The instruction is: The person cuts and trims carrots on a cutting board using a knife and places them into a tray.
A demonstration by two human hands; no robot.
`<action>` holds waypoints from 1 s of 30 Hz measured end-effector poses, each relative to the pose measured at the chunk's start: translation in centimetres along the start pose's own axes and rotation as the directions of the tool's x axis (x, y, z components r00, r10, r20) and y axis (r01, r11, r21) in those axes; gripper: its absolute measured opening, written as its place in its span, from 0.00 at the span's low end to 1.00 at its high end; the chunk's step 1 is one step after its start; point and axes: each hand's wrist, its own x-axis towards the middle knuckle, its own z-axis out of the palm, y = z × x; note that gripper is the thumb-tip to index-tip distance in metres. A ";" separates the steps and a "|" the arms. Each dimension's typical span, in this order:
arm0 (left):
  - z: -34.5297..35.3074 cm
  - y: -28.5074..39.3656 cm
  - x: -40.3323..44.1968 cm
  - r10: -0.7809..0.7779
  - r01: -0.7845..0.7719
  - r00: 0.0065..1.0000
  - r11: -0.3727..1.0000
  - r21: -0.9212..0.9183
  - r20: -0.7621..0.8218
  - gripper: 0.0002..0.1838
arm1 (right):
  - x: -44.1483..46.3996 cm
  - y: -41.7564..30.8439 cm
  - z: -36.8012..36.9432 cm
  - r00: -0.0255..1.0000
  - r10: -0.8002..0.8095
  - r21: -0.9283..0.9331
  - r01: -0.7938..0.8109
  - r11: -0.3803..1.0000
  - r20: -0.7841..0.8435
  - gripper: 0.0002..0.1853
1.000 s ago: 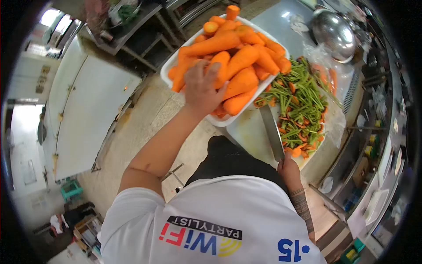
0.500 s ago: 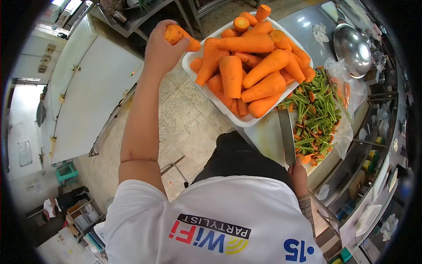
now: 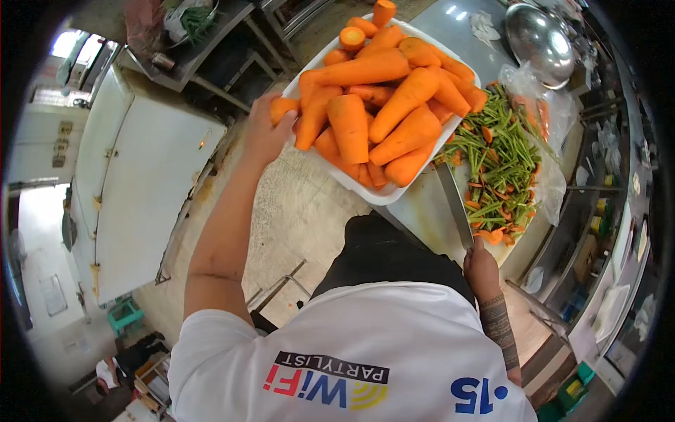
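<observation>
At the left rim of a white plastic tub [image 3: 383, 199], my left hand [image 3: 266, 133] is closed round a carrot [image 3: 283, 108], its end showing between thumb and fingers. Whether that carrot rests on the pile is hidden. Peeled carrots [image 3: 404, 105], several with cut ends, heap above the tub's rim. My right hand [image 3: 482, 271] grips a large kitchen knife [image 3: 455, 204] by its handle, the blade pointing away from me over the white cutting board [image 3: 422, 209]. Right of the blade lies a pile of green stems and carrot trimmings [image 3: 498, 158].
A metal bowl [image 3: 540, 43] and a crumpled white cloth or paper [image 3: 484, 28] are on the far part of the metal table. Clear plastic bags [image 3: 552, 141] lie beside the trimmings. A white chest-like unit [image 3: 155, 183] stands left. Another person [image 3: 109, 373] is at lower left.
My left hand has come down and inward with the carrot, from beyond the tub's corner to its left rim. The right hand still holds the knife. The whole view has shifted slightly.
</observation>
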 end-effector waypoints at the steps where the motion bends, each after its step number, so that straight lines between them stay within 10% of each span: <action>1: -0.6 -0.5 0.1 -0.059 0.063 0.997 0.996 -0.064 0.054 0.23 | 0.0 0.0 -0.2 1.000 0.001 0.014 -0.001 1.000 0.004 0.14; 3: -1.8 -1.2 0.7 -0.163 0.195 0.970 0.965 -0.176 0.178 0.24 | 0.1 0.2 -0.7 1.000 0.005 0.042 -0.005 0.999 0.008 0.14; 9: -3.4 4.7 8.1 -0.074 0.049 0.987 0.983 -0.175 -0.142 0.27 | -0.8 0.8 -0.8 0.999 0.036 0.084 -0.038 0.996 0.028 0.13; 13: 0.4 15.7 12.3 0.235 -0.218 0.971 0.948 -0.234 0.046 0.21 | -1.3 1.0 -1.0 0.998 0.044 0.103 -0.047 0.994 0.033 0.11; 21: 22.9 36.5 18.4 0.690 -0.615 0.621 0.723 -0.315 0.370 0.14 | -1.1 2.1 -0.7 1.000 0.015 0.095 -0.013 0.995 -0.019 0.10; 25: 38.0 41.5 23.2 0.547 -0.652 0.552 0.754 -0.082 0.629 0.15 | -1.4 1.9 -1.3 0.999 -0.009 0.168 0.015 0.986 -0.037 0.08; 28: 49.1 41.7 25.7 0.488 -0.932 0.296 0.337 0.135 0.821 0.15 | -1.6 1.6 -1.2 0.998 -0.001 0.171 0.012 0.985 -0.065 0.07; 30: 52.1 41.8 24.4 0.416 -0.821 0.279 0.570 -0.010 0.866 0.16 | -1.5 1.8 -1.8 0.997 0.011 0.191 0.004 0.981 -0.076 0.08</action>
